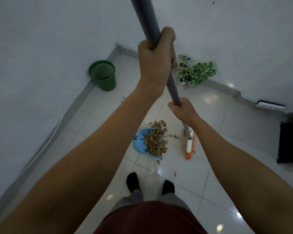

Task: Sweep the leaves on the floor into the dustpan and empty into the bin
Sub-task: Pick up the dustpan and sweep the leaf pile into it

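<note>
I stand facing a corner where two pale walls meet, and the tiled floor (227, 141) widens from it toward me and to my right, with a grey skirting (78, 102) along the foot of each wall. The green bin (103, 75) sits against the left wall near the corner, and potted plants (195, 72) stand against the right wall. Farther right, a black mat (290, 142) lies at the frame's edge. My left hand (155, 61) is clenched round the grey broom handle (145, 19) high up, and my right hand (183, 110) grips it lower down. The orange and white broom head (190, 144) rests on the tiles below my right hand. Just left of it lies the blue dustpan (139, 142), its mouth toward the broom, and the brown leaves (155, 141) are heaped across its lip. A few strays lie between pan and broom, and one lies near my feet (133, 182).
</note>
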`<state>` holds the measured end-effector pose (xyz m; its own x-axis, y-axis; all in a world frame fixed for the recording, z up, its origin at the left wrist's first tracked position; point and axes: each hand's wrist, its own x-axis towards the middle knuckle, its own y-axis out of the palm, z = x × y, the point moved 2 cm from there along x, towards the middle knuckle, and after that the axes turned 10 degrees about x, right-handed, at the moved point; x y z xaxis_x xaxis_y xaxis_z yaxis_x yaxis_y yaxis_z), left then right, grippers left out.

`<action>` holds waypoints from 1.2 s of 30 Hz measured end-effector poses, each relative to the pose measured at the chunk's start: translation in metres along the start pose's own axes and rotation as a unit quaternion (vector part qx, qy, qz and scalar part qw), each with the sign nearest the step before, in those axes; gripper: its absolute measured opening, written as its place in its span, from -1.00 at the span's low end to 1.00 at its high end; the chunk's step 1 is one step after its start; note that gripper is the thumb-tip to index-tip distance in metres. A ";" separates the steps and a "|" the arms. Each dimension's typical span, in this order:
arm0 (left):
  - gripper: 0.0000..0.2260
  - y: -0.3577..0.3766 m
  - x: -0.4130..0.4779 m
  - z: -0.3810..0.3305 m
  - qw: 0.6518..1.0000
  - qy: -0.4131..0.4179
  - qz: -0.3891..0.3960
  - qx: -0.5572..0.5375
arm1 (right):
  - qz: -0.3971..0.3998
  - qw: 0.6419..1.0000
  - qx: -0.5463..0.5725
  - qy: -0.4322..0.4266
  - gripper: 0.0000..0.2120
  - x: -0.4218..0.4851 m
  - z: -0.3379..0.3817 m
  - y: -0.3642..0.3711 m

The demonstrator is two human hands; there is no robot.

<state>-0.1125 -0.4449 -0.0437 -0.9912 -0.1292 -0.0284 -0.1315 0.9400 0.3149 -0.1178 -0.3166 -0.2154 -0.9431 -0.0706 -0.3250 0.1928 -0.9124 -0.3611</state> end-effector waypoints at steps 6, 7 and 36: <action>-0.68 0.003 -0.024 0.061 0.997 -0.029 -0.072 -0.011 | 0.066 0.992 -0.101 0.043 -0.64 -0.004 -0.047 -0.028; -0.69 0.004 -0.032 0.071 0.996 -0.035 -0.078 -0.001 | 0.074 0.989 -0.115 0.054 -0.63 -0.005 -0.056 -0.029; -0.56 -0.134 -0.020 -0.072 0.987 0.077 -0.138 0.038 | 0.095 0.995 0.004 -0.022 -0.79 -0.003 0.075 0.160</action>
<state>-0.0743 -0.5909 -0.0175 -0.9041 -0.4251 0.0435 -0.4032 0.8823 0.2428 -0.1040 -0.4928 -0.2068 -0.9007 -0.2605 -0.3477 0.3673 -0.8841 -0.2889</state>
